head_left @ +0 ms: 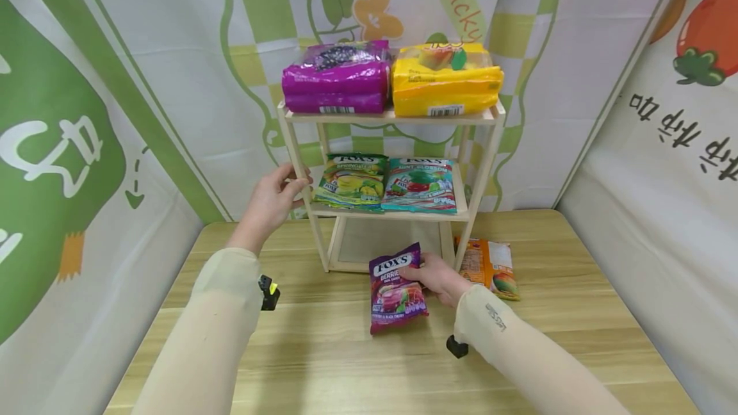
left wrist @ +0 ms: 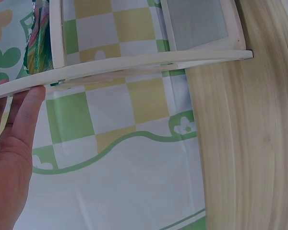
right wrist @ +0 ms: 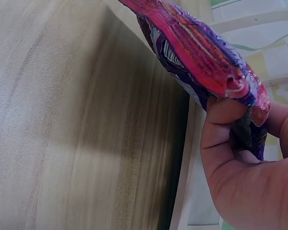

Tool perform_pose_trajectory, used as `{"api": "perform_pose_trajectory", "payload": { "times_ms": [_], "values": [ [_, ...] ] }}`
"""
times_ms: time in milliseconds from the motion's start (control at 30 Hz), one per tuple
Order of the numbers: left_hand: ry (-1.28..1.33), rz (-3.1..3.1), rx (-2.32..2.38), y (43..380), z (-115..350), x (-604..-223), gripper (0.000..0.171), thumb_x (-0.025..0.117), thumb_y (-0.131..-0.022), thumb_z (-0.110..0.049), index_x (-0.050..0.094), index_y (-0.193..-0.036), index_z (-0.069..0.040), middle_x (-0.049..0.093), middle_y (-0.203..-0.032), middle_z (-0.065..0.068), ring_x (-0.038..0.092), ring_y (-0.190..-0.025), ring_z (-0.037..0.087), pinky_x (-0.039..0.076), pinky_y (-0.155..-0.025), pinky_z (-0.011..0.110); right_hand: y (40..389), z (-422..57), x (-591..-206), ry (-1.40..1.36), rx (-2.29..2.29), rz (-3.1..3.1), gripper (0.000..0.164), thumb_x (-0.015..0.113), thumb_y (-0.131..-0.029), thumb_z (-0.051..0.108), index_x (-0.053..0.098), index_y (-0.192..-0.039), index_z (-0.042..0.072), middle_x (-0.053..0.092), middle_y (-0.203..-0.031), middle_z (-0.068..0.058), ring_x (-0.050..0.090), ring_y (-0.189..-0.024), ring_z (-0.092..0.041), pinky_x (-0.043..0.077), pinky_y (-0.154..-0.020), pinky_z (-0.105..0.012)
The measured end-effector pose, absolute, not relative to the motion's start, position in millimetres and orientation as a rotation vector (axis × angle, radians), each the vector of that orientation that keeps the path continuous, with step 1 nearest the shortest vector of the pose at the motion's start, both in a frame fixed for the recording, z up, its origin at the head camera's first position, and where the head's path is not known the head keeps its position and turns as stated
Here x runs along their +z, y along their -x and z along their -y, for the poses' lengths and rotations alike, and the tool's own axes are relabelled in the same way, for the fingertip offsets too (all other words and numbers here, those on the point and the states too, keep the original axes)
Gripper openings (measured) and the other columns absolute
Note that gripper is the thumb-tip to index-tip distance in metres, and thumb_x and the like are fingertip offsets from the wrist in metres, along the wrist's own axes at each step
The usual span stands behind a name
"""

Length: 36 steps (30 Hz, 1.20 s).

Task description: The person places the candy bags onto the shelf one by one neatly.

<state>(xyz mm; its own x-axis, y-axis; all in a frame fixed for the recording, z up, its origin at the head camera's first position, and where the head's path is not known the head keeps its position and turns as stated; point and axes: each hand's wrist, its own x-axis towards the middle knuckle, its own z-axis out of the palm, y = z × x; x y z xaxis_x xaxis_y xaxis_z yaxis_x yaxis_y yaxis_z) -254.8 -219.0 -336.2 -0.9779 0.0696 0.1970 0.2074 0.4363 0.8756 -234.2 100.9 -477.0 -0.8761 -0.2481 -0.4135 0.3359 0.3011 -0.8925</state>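
Observation:
My right hand pinches a purple bag of berry candy by its right side. The bag stands tilted in front of the bottom level of a small wooden shelf rack, label facing me. In the right wrist view, thumb and curled fingers close on the candy bag, its crimped end pointing away over the tabletop. My left hand holds the rack's left upright at the middle level. The left wrist view shows the left hand's fingers meeting that upright.
A green candy bag and a teal one lean on the middle shelf. Purple and yellow packs lie on top. An orange bag lies on the wooden table, by the rack's right leg. Printed cloth walls surround it.

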Motion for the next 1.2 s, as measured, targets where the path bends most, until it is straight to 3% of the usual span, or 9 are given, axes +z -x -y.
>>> {"api": "perform_pose_trajectory", "payload": {
  "times_ms": [200, 467, 700, 900, 1200],
  "values": [
    [0.248, 2.55, -1.591, 254.8, 219.0, -336.5, 0.028, 0.048, -0.11, -0.016, 0.055, -0.132, -0.002, 0.06, -0.13, 0.021, 0.061, -0.119, 0.036, 0.06, -0.097, 0.036, 237.7, -99.7, -481.5, -0.069, -1.585, -2.134, 0.059, 0.065, -0.102, 0.025, 0.041, -0.146, -0.006, 0.066, -0.118, -0.02, 0.068, -0.091, -0.023, 0.063, -0.078, -0.034],
    [0.254, 2.549, -1.591, 255.3, 218.8, -336.4, 0.028, 0.048, -0.11, -0.016, 0.055, -0.133, -0.001, 0.06, -0.13, 0.021, 0.061, -0.119, 0.036, 0.06, -0.097, 0.035, 241.3, -95.4, -482.4, -0.097, -1.619, -2.111, 0.062, 0.063, -0.103, 0.025, 0.037, -0.15, -0.007, 0.065, -0.119, -0.021, 0.069, -0.089, -0.023, 0.064, -0.076, -0.034],
    [0.251, 2.552, -1.587, 254.6, 218.8, -336.4, 0.028, 0.048, -0.11, -0.017, 0.055, -0.133, -0.002, 0.06, -0.131, 0.02, 0.061, -0.119, 0.035, 0.059, -0.098, 0.036, 244.3, -91.6, -483.3, -0.118, -1.676, -2.063, 0.069, 0.06, -0.105, 0.024, 0.026, -0.156, -0.008, 0.057, -0.134, -0.027, 0.068, -0.105, -0.028, 0.062, -0.089, -0.038],
    [0.246, 2.553, -1.592, 254.0, 219.2, -336.4, 0.028, 0.047, -0.11, -0.017, 0.055, -0.133, -0.002, 0.06, -0.131, 0.02, 0.061, -0.12, 0.036, 0.059, -0.099, 0.037, 248.6, -86.7, -488.2, -0.12, -1.741, -2.025, 0.067, 0.061, -0.104, 0.022, 0.029, -0.155, -0.007, 0.057, -0.136, -0.026, 0.066, -0.112, -0.03, 0.059, -0.097, -0.041],
    [0.241, 2.55, -1.592, 253.4, 219.3, -337.1, 0.028, 0.048, -0.11, -0.017, 0.055, -0.132, -0.002, 0.06, -0.132, 0.02, 0.06, -0.12, 0.035, 0.059, -0.099, 0.037, 249.3, -82.1, -493.0, -0.106, -1.82, -1.992, 0.058, 0.057, -0.106, 0.022, 0.037, -0.153, -0.004, 0.064, -0.126, -0.019, 0.066, -0.098, -0.019, 0.06, -0.08, -0.028]
  ]
}}
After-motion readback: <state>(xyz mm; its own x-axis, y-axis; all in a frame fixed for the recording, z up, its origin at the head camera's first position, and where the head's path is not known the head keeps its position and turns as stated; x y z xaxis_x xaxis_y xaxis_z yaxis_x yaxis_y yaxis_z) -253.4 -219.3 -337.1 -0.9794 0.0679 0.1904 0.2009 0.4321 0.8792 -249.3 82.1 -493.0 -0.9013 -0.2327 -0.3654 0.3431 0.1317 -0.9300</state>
